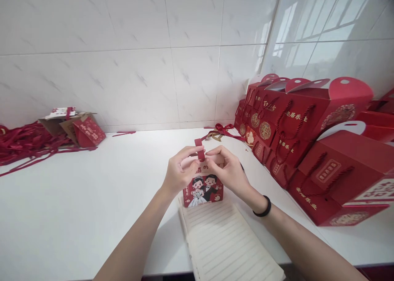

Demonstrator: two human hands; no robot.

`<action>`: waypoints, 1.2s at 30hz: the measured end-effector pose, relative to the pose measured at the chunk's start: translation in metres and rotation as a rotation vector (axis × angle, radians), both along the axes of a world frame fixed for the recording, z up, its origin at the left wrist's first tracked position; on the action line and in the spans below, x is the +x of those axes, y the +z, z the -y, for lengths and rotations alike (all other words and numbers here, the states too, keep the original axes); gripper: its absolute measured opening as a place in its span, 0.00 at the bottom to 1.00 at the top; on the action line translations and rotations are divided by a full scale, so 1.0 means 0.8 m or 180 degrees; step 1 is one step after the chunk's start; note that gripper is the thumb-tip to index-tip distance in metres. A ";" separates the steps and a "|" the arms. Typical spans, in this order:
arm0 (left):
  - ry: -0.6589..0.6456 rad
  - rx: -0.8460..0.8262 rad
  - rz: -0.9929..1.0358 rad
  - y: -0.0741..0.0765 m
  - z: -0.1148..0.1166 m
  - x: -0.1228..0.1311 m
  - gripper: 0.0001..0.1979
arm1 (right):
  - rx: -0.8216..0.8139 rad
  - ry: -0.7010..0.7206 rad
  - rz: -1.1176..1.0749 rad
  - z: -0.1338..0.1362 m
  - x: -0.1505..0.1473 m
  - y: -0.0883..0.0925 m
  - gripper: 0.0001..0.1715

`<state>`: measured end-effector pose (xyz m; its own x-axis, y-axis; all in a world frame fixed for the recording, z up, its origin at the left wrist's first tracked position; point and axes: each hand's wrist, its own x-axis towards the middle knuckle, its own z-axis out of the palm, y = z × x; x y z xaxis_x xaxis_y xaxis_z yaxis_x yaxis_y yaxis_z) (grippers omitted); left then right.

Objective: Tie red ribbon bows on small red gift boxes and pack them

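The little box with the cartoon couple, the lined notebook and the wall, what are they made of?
The box looks like thin card, smoothly printed, with a flat, straight-edged front. The notebook looks like matte paper: ruled, cream-coloured pages. The wall seems glazed ceramic tile, given its straight joints and shiny reflections.

The ribbon point(201, 154) is red, seemingly plain.

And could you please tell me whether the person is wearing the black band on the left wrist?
No, the black band circles the wrist of the right hand, while the wrist of the left hand is bare.
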<state>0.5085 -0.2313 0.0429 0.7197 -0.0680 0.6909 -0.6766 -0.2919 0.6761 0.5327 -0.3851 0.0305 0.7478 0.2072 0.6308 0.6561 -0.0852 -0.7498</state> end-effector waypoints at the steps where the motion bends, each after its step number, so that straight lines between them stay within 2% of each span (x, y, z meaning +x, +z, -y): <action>1: 0.0019 0.0005 0.0024 0.000 0.000 0.001 0.15 | 0.0010 0.0018 -0.0048 0.000 0.000 0.000 0.05; 9: 0.0078 0.0067 0.0152 -0.004 -0.001 0.004 0.14 | -0.0027 0.0038 -0.0083 0.000 0.001 0.001 0.04; 14: 0.0218 -0.0011 0.0014 -0.006 0.002 0.001 0.13 | 0.0049 0.0159 -0.0284 -0.001 0.002 0.000 0.05; 18: 0.0319 -0.0146 -0.0098 -0.006 0.006 -0.001 0.15 | 0.0078 0.0054 -0.0383 -0.002 0.000 0.005 0.03; 24: 0.0297 -0.0178 0.0035 -0.008 0.005 0.003 0.08 | 0.0026 -0.0047 -0.0129 -0.005 0.002 0.007 0.02; 32: 0.0284 0.0042 0.0118 -0.008 0.002 0.000 0.08 | -0.0081 0.0120 -0.0370 0.001 -0.001 0.003 0.08; 36: 0.0367 -0.0017 0.0153 -0.008 0.004 0.001 0.08 | -0.0147 0.0018 -0.0293 0.000 0.001 0.003 0.08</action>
